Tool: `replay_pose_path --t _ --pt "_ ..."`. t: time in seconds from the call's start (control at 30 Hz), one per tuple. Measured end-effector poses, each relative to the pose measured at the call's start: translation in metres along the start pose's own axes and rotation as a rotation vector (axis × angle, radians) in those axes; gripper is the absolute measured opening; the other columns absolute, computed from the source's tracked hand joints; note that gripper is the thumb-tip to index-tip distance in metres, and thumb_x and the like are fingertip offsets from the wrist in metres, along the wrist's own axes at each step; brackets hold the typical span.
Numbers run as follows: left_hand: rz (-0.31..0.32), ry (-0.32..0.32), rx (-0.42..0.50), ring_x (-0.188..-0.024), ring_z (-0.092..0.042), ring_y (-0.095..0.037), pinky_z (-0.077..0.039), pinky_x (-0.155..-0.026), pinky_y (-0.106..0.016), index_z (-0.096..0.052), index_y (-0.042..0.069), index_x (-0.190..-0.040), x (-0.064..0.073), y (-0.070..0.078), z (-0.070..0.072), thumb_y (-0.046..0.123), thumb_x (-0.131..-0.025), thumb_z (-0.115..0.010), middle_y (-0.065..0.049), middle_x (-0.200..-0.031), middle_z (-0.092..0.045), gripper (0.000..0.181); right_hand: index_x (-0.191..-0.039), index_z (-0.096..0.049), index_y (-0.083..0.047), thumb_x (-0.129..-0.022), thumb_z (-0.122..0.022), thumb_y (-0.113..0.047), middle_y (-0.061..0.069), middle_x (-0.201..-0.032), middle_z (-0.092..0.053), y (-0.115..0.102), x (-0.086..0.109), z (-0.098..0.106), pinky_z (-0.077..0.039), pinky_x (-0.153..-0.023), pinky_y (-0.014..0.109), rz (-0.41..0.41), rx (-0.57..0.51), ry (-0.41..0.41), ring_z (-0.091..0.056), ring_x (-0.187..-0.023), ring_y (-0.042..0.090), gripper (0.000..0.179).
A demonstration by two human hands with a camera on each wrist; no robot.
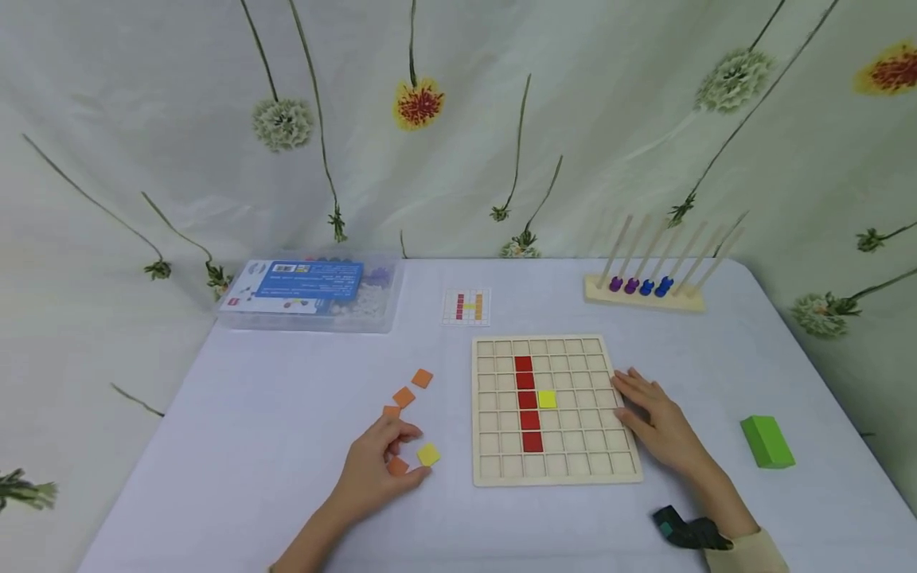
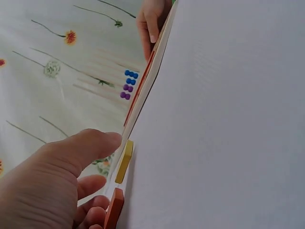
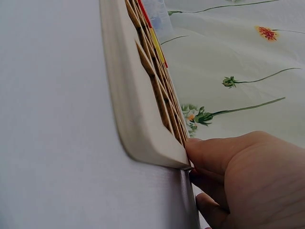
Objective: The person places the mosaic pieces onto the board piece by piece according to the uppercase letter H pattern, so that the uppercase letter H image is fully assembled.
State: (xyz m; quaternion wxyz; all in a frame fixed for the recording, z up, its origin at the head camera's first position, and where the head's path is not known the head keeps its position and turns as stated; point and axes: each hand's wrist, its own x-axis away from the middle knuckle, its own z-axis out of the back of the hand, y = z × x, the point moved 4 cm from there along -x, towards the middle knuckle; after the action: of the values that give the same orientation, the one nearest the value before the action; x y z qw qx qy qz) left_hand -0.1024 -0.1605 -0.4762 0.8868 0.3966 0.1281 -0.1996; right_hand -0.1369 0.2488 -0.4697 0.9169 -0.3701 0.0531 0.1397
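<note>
My left hand (image 1: pixel 372 469) hovers over the cloth with thumb and forefinger apart. Just off its fingertips lies a loose yellow tile (image 1: pixel 428 454), standing out beside the thumb in the left wrist view (image 2: pixel 125 162). An orange tile (image 1: pixel 396 466) shows between the thumb and fingers. Further orange tiles (image 1: pixel 404 397) lie beyond the hand. At the right edge of a wooden grid board (image 1: pixel 557 481), my right hand (image 1: pixel 662 426) rests with its fingertips and thumb touching the rim. Set in the board are a column of red tiles (image 1: pixel 526 400) and one yellow tile (image 1: pixel 547 399).
Behind the board lies a pattern card (image 1: pixel 466 307). A clear plastic box (image 1: pixel 372 306) stands at the back left, and a wooden peg stand (image 1: pixel 645 296) with purple and blue beads at the back right. A green block (image 1: pixel 767 442) sits right of my right hand.
</note>
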Motion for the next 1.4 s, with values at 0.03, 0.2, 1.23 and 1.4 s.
replay_pose_path --t 0.03,0.2,1.23,1.4 --pt "-0.001 -0.001 -0.012 -0.070 -0.043 0.000 -0.040 -0.060 -0.016 -0.069 0.017 -0.096 -0.0002 -0.0001 -0.0005 0.019 -0.060 -0.090 0.010 -0.081 -0.052 0.042 -0.136 -0.053 0.005 -0.092 -0.064 -0.011 0.027 -0.143 -0.047 0.0002 0.0002 0.0002 -0.018 -0.111 0.066 0.000 -0.001 0.002 -0.032 -0.137 0.052 0.048" --pt "0.006 -0.018 -0.073 -0.070 -0.041 0.002 -0.038 -0.060 -0.015 -0.070 0.020 -0.091 -0.0001 0.0012 -0.0011 0.022 -0.057 -0.091 0.013 -0.080 -0.049 0.040 -0.136 -0.053 0.005 -0.092 -0.064 -0.010 0.028 -0.143 -0.047 0.0014 0.0010 -0.0006 -0.018 -0.111 0.067 0.006 0.000 0.005 -0.033 -0.137 0.052 0.048" --pt "0.131 -0.029 -0.094 -0.071 -0.043 0.003 -0.041 -0.063 -0.018 -0.073 0.021 -0.081 -0.0013 0.0021 -0.0034 0.016 -0.058 -0.092 0.020 -0.084 -0.049 0.031 -0.135 -0.053 0.005 -0.091 -0.065 -0.009 0.027 -0.143 -0.048 -0.0004 -0.0007 0.0005 -0.019 -0.110 0.067 0.011 0.005 0.018 -0.033 -0.137 0.051 0.048" --pt "0.141 -0.025 -0.075 -0.071 -0.044 0.002 -0.043 -0.063 -0.018 -0.073 0.020 -0.081 -0.0007 0.0017 -0.0034 0.012 -0.057 -0.091 0.020 -0.084 -0.050 0.031 -0.135 -0.053 0.005 -0.091 -0.065 -0.009 0.027 -0.143 -0.048 -0.0005 -0.0002 -0.0001 -0.018 -0.110 0.067 0.003 -0.001 0.017 -0.033 -0.137 0.051 0.048"
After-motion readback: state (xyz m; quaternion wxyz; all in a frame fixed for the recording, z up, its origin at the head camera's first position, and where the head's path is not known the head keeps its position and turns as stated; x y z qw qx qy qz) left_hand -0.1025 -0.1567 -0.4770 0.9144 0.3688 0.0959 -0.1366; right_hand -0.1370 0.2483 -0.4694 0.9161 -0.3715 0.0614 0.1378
